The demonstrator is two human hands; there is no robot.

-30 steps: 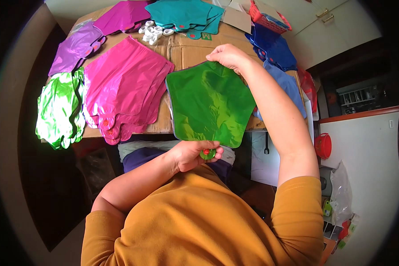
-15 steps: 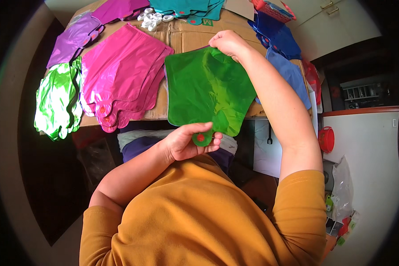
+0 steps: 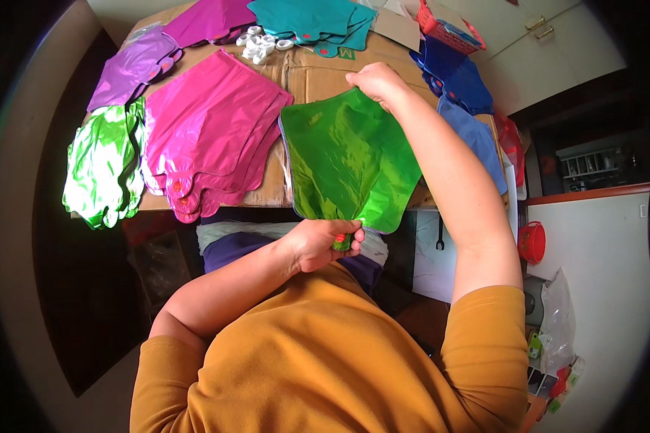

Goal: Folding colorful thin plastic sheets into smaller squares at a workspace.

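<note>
Cardboard table point(image 3: 318, 72) carries pink foil balloons point(image 3: 209, 130) (flat, stacked) at its near edge. Green foil balloon point(image 3: 348, 162) is held over that edge: right hand point(image 3: 377, 79) pinches its top, left hand point(image 3: 325, 242) clenched around its neck.

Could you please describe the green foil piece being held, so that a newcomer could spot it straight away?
Start at the cardboard-covered table spread with flat foil balloons. At its near edge, the dark green foil balloon is the only one lifted: the right hand grips its top, the left hand pinches its narrow neck. The crumpled lighter green foil lies untouched at far left.
</note>
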